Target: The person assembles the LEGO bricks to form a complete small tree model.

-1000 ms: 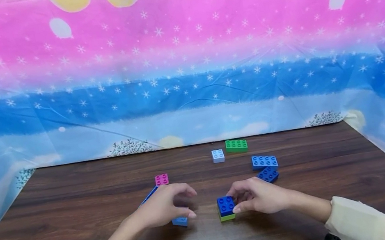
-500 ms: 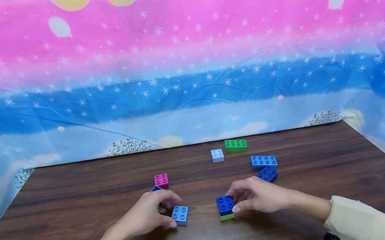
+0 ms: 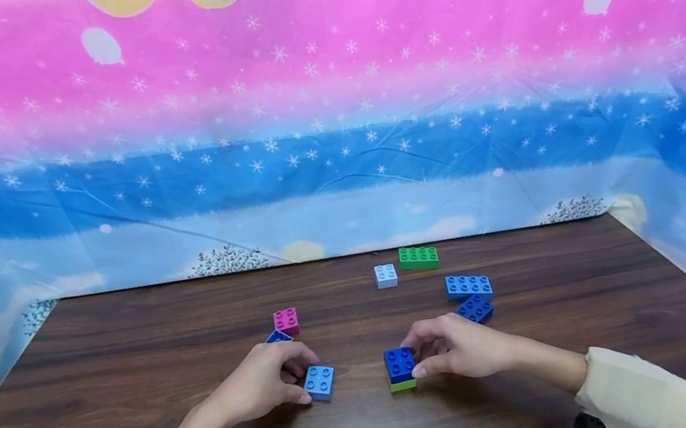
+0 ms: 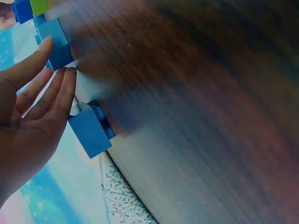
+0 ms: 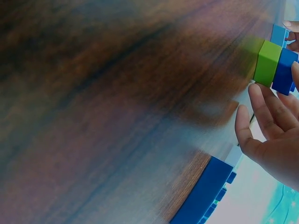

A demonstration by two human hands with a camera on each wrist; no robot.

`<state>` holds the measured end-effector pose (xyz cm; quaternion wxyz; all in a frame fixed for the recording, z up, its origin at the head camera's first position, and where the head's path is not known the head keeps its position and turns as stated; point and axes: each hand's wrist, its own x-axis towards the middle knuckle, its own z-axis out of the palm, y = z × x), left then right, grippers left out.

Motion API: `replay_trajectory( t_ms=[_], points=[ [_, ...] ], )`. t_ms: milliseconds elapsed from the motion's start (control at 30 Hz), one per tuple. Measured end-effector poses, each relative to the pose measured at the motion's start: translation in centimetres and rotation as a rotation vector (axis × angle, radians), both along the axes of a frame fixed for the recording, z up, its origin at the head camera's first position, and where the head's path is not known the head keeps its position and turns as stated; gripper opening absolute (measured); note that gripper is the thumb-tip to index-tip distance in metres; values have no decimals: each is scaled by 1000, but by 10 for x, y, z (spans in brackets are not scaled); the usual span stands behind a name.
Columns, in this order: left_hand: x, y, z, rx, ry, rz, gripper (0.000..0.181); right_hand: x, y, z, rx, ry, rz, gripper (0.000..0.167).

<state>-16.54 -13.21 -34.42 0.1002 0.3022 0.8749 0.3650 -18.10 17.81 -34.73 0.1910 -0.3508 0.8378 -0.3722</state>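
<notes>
In the head view my left hand (image 3: 261, 381) pinches a light blue square building brick (image 3: 319, 382), studs up, on the table left of centre. Its thumb presses one side of that brick (image 4: 57, 44) in the left wrist view. My right hand (image 3: 466, 349) holds a dark blue square brick (image 3: 399, 364), its thumb at the near right corner. That brick sits on a lime green brick (image 3: 403, 385), the two stacked upright; both show in the right wrist view, the lime one (image 5: 267, 63) against the table. A gap separates the stack from the light blue brick.
Behind the left hand lie a pink brick (image 3: 286, 321) and a partly hidden dark blue brick (image 3: 278, 336). Farther back are a white brick (image 3: 385, 276) and a long green brick (image 3: 419, 257). Beyond the right hand lie long light blue (image 3: 468, 285) and dark blue (image 3: 475, 309) bricks.
My left hand has drawn back to the left and lowered, and its fingers now pinch the light blue brick, which was partly covered before. The right hand keeps its hold on the stack.
</notes>
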Motion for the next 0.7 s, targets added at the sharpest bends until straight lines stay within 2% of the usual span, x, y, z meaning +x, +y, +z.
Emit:
replay_trajectory(
  t_ms=[267,700],
  points=[
    [-1,0,-2,-5,20,-2,30,1,0,0,-13,3,4,23],
    [1,1,1,-24,-3,4,26,3,0,2,-27,1,4,25]
  ],
)
